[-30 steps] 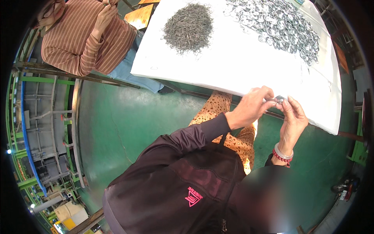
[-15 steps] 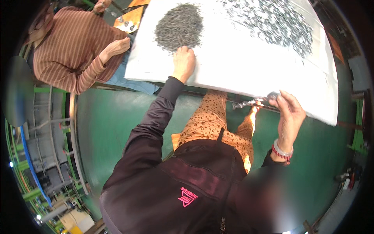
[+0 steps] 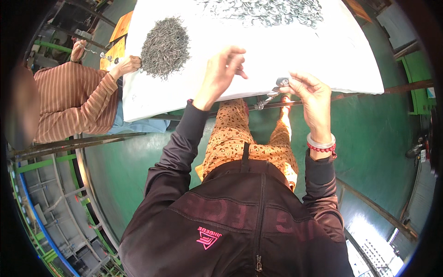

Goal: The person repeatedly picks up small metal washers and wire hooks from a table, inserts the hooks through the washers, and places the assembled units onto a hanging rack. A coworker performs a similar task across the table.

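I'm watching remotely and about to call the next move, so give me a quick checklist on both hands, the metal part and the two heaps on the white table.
1. Right hand grips the small metal ring part at the near table edge: ok.
2. Left hand free above the white table, fingers loosely curled: ok; whether it holds a pin, cannot tell.
3. Dark heap of thin metal pins within the left hand's reach, to its left: ok.
4. Spread of silvery metal rings at the far table edge, partly cut off: cannot tell how much remains.
5. Co-worker's hand rests at the pin heap: not ok, possible crowding.
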Demonstrator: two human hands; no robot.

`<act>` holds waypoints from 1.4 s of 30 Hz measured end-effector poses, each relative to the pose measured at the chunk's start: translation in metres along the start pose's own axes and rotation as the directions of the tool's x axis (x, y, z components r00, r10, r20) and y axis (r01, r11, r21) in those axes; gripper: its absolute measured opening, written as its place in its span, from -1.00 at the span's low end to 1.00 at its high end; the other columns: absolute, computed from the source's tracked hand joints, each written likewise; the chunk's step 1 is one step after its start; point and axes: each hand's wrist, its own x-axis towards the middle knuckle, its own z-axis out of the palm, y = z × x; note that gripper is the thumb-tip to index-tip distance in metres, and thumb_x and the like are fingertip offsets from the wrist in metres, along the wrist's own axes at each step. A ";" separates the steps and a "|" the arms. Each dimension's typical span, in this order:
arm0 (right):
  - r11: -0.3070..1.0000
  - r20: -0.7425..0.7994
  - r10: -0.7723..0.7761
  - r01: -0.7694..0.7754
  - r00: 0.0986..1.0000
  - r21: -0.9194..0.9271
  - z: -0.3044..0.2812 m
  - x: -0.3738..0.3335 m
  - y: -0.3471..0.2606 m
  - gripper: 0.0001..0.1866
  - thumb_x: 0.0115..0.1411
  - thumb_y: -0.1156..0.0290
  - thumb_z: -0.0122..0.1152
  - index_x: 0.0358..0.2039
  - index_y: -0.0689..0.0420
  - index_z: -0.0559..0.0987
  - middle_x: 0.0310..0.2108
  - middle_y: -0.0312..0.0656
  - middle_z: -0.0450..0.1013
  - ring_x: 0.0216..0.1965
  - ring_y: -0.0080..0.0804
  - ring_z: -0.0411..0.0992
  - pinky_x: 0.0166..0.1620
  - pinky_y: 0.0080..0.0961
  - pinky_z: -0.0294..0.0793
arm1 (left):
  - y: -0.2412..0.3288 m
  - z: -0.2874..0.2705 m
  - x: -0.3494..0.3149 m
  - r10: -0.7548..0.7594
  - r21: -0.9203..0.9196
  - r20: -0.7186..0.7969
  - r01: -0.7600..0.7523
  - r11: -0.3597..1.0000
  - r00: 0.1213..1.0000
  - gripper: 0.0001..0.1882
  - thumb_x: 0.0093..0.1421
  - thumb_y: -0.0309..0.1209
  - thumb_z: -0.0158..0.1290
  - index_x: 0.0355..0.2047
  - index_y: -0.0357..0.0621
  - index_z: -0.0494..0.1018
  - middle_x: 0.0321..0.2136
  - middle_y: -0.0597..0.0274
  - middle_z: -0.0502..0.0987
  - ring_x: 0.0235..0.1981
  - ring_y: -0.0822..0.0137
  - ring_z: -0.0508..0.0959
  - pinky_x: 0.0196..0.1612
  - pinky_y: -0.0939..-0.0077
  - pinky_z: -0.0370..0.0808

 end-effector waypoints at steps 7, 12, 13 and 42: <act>0.998 -0.060 0.016 -0.019 0.998 -0.056 -0.002 -0.005 -0.008 -0.75 0.12 0.59 0.13 -0.18 0.43 0.49 -0.33 0.00 0.52 -0.39 -0.35 0.54 -0.29 -0.54 0.57 | 0.051 0.039 -0.008 -0.014 -0.098 0.441 0.064 0.993 0.897 -0.86 0.18 -0.40 0.06 -0.32 -0.20 0.45 -0.36 0.35 0.47 -0.25 0.54 0.45 -0.15 0.57 0.42; 0.996 -0.032 -0.014 0.011 0.999 -0.089 -0.001 -0.006 -0.008 -0.76 0.12 0.59 0.12 -0.19 0.41 0.50 -0.34 -0.01 0.52 -0.41 -0.36 0.54 -0.30 -0.56 0.56 | 0.041 0.043 0.002 0.059 -0.140 0.417 0.000 0.990 0.907 -0.88 0.17 -0.42 0.07 -0.33 -0.21 0.44 -0.32 0.34 0.47 -0.26 0.51 0.46 -0.12 0.55 0.41; 0.994 -0.031 -0.025 0.021 0.999 -0.104 0.000 -0.006 -0.010 -0.76 0.12 0.59 0.13 -0.19 0.41 0.51 -0.34 -0.01 0.52 -0.41 -0.36 0.55 -0.31 -0.56 0.56 | 0.040 0.044 0.005 0.064 -0.125 0.411 -0.014 0.992 0.910 -0.89 0.17 -0.43 0.07 -0.34 -0.21 0.44 -0.32 0.34 0.47 -0.25 0.50 0.46 -0.12 0.54 0.41; 0.440 -0.377 -0.897 0.528 0.229 -0.726 -0.025 -0.246 -0.205 -0.81 0.10 0.65 0.15 -0.23 0.33 0.50 -0.39 -0.10 0.51 -0.40 -0.43 0.51 -0.43 -0.52 0.57 | -0.029 0.179 0.034 0.000 0.039 0.885 -0.074 0.996 0.465 -0.83 0.20 -0.31 0.04 -0.29 -0.12 0.49 -0.44 0.46 0.44 -0.37 0.55 0.40 -0.26 0.63 0.36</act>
